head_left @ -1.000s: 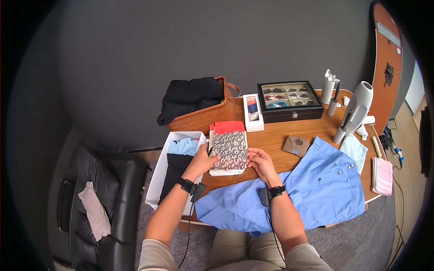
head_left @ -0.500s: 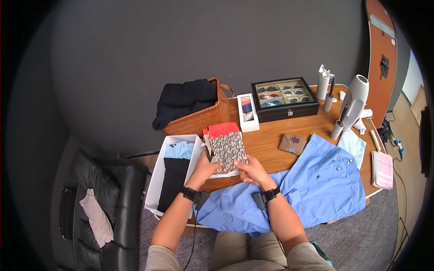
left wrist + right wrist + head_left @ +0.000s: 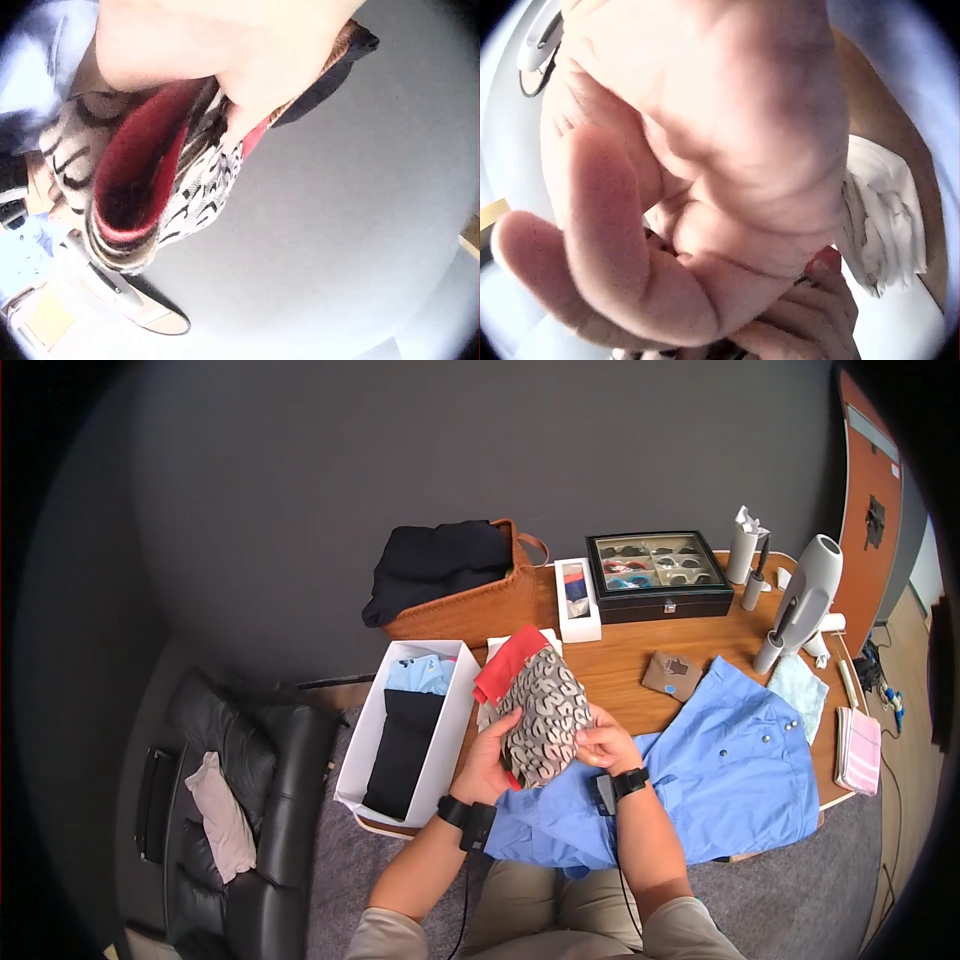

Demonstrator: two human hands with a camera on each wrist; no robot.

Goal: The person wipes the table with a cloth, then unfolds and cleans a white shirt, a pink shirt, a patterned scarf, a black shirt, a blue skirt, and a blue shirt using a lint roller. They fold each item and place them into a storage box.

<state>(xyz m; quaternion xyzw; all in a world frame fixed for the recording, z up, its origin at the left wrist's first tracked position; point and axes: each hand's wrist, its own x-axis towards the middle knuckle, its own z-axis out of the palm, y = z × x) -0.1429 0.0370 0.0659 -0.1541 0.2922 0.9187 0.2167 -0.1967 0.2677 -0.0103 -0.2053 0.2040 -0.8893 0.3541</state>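
A folded cloth with a grey-and-cream leopard pattern and a red part is held up at a tilt over the table. My left hand grips its lower left edge, the thumb on the patterned face. My right hand pinches its right edge. In the left wrist view the cloth curves into a fold with a red inside, under the left hand. The right wrist view shows the curled fingers of my right hand; a white folded cloth lies beyond.
A white box with black and light-blue cloth stands left; behind it is a woven basket. Blue garment covers the table's front. Further back are a narrow white box, a sunglasses case and a brown pouch.
The leopard-patterned cloth has risen off the pile and tilted, its lower end towards me. Both hands have come up with it, and white cloth shows beneath.
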